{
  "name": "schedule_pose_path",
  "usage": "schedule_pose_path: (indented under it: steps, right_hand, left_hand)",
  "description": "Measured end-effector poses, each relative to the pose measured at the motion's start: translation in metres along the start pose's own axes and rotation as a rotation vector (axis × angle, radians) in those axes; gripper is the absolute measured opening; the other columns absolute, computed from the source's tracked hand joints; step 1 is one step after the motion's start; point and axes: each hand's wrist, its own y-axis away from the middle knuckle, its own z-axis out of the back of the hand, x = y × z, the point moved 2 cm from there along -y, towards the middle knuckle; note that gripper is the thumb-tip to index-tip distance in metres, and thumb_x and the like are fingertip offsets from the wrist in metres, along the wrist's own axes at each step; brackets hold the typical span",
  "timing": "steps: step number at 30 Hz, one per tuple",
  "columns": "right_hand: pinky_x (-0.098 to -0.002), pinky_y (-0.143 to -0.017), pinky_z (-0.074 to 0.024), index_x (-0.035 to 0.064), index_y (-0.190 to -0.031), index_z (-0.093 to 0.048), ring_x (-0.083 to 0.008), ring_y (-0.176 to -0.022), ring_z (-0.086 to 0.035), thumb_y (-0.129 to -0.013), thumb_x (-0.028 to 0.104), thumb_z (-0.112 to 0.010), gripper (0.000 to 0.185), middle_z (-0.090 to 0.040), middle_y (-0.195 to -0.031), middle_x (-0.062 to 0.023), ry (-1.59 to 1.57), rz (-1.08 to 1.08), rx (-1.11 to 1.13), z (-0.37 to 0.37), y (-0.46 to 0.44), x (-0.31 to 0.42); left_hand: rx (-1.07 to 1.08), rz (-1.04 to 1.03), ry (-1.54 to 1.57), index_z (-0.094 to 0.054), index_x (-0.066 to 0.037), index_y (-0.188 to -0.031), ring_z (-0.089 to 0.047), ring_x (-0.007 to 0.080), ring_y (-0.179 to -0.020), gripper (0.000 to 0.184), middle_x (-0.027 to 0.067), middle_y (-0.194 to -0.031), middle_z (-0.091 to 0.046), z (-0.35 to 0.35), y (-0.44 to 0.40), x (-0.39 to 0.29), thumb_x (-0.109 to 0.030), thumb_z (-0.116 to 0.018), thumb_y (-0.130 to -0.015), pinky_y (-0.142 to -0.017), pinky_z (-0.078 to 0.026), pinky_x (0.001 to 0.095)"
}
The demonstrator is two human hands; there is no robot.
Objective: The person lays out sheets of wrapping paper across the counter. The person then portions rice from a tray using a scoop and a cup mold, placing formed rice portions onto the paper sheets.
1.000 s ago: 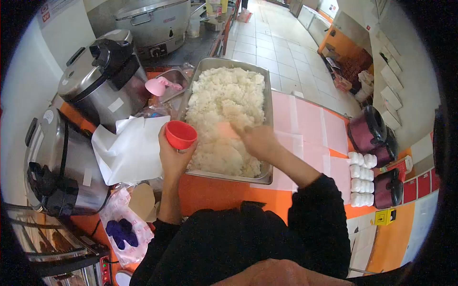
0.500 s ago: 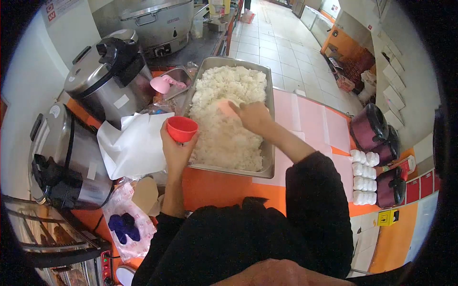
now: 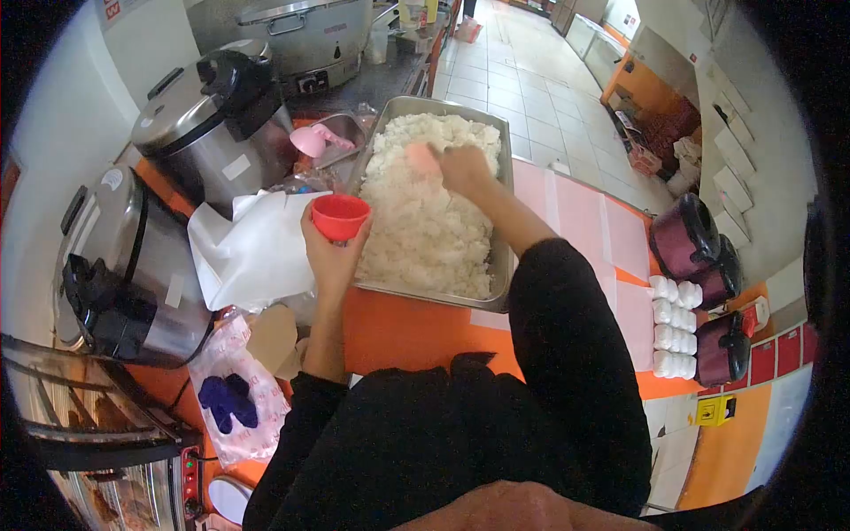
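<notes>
Left hand (image 3: 329, 265) cupped a red cup (image 3: 340, 221), mouth up, beside the left edge of the metal tray (image 3: 434, 298). Right hand (image 3: 467, 173) gripped a pink paddle (image 3: 422, 159) over the rice (image 3: 425, 234), nearer the tray's far edge than its near one; blur and fingers hid the handle. Judged: cup light, fairly stiff, perhaps slippery if damp; best held around the wall, below the rim. Paddle likely light, best held by its handle. Rice looked soft, clumping, probably sticky; heavy in bulk, easily crushed under pressure.
</notes>
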Motion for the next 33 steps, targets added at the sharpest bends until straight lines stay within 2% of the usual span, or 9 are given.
schedule_pose_path:
  steps: [6,8,10,13,16,20,22,24,33]
  right_hand:
    - [-0.0425,-0.061,-0.0480,0.0132,-0.125,-0.052,-0.0310,-0.070,-0.063,-0.082,0.029,-0.058,0.047,-0.065,-0.078,-0.0111,-0.217,0.045,-0.093,0.049,0.041,0.015]
    - [-0.0437,-0.067,-0.0482,0.0073,-0.115,-0.059,-0.0342,-0.077,-0.062,-0.086,0.033,-0.054,0.039,-0.064,-0.085,-0.0179,-0.362,0.135,0.096,0.060,0.067,0.022]
    - [-0.0445,-0.074,-0.0472,0.0043,-0.107,-0.062,-0.0370,-0.085,-0.061,-0.090,0.041,-0.049,0.043,-0.063,-0.094,-0.0249,-0.624,0.728,0.461,0.028,0.072,0.022]
    - [-0.0447,-0.079,-0.0456,0.0007,-0.103,-0.063,-0.0380,-0.091,-0.060,-0.093,0.048,-0.042,0.053,-0.061,-0.102,-0.0278,-0.683,0.400,0.944,0.032,0.087,0.048]
    - [-0.0424,-0.073,-0.0452,-0.0021,-0.095,-0.064,-0.0346,-0.082,-0.060,-0.093,0.052,-0.041,0.059,-0.063,-0.089,-0.0241,-0.700,0.422,0.706,0.004,0.085,0.084]
    - [-0.0383,-0.055,-0.0410,-0.0026,-0.073,-0.064,-0.0233,-0.057,-0.050,-0.089,0.051,-0.050,0.058,-0.056,-0.068,-0.0140,-1.010,0.347,0.694,0.005,0.071,0.132]
    - [-0.0373,-0.048,-0.0376,-0.0013,-0.069,-0.063,-0.0198,-0.050,-0.045,-0.088,0.052,-0.052,0.057,-0.053,-0.061,-0.0112,-1.141,0.183,0.714,-0.002,0.068,0.140]
    - [-0.0368,-0.043,-0.0340,-0.0002,-0.069,-0.062,-0.0175,-0.044,-0.041,-0.087,0.052,-0.054,0.056,-0.050,-0.057,-0.0096,-1.160,-0.143,0.801,-0.020,0.067,0.140]
    - [-0.0298,-0.038,-0.0243,0.0003,-0.075,-0.056,-0.0127,-0.045,-0.037,-0.086,0.049,-0.061,0.050,-0.047,-0.060,-0.0052,-1.481,-0.507,0.722,-0.022,0.033,0.081]
  left_hand:
    - [-0.147,0.034,0.166,-0.030,0.001,-0.131,-0.050,0.0239,-0.112,0.078,0.0146,-0.124,-0.045,0.009,-0.002,0.006,-0.010,-0.080,-0.071,-0.086,-0.051,0.0337]
    - [-0.206,0.080,0.220,-0.029,-0.001,-0.132,-0.050,0.0238,-0.113,0.079,0.0143,-0.125,-0.044,0.010,0.000,0.008,-0.009,-0.080,-0.072,-0.086,-0.051,0.0339]
    - [-0.255,0.100,0.230,-0.028,-0.001,-0.133,-0.050,0.0238,-0.113,0.080,0.0141,-0.126,-0.044,0.011,-0.001,0.007,-0.009,-0.079,-0.072,-0.086,-0.051,0.0340]
    - [-0.269,0.093,0.214,-0.027,-0.002,-0.133,-0.049,0.0241,-0.115,0.081,0.0141,-0.126,-0.044,0.012,0.000,0.007,-0.009,-0.079,-0.072,-0.087,-0.051,0.0343]
    - [-0.242,0.145,0.264,-0.026,-0.002,-0.134,-0.048,0.0246,-0.115,0.082,0.0143,-0.126,-0.043,0.010,0.001,0.004,-0.009,-0.079,-0.072,-0.089,-0.050,0.0350]
    - [-0.200,0.213,0.295,-0.027,-0.003,-0.134,-0.048,0.0242,-0.116,0.081,0.0138,-0.126,-0.044,0.006,0.000,0.001,-0.011,-0.079,-0.073,-0.090,-0.048,0.0355]
    - [-0.197,0.198,0.256,-0.030,-0.004,-0.132,-0.049,0.0229,-0.114,0.077,0.0126,-0.125,-0.046,0.008,0.000,0.002,-0.013,-0.079,-0.074,-0.090,-0.047,0.0358]
    - [-0.207,0.224,0.276,-0.030,-0.003,-0.132,-0.050,0.0227,-0.113,0.076,0.0128,-0.124,-0.047,0.010,0.001,-0.001,-0.013,-0.079,-0.074,-0.091,-0.046,0.0355]
    - [-0.212,0.159,0.201,-0.029,-0.002,-0.132,-0.049,0.0234,-0.114,0.077,0.0145,-0.124,-0.046,0.015,-0.001,0.020,-0.009,-0.078,-0.074,-0.092,-0.047,0.0374]
